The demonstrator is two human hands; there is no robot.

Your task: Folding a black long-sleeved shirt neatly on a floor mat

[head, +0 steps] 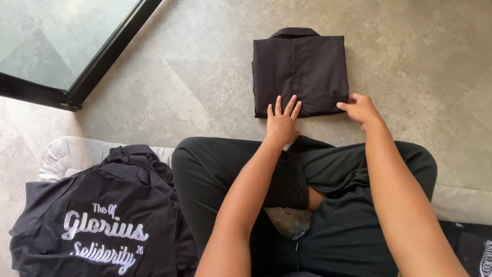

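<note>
A black button-up shirt [300,66], folded into a neat rectangle with its collar at the far end, lies on the grey floor in front of me. My left hand [282,120] rests flat on its near edge, fingers spread. At the near right corner of the shirt, my right hand [360,109] pinches the fabric with thumb and fingers. Both forearms reach forward over my crossed legs in black trousers [225,169].
A loose pile of black shirts with white lettering [102,215] lies at my left on a pale cushion [66,154]. Another dark garment [471,246] shows at the lower right. A black-framed glass door [92,72] runs along the upper left.
</note>
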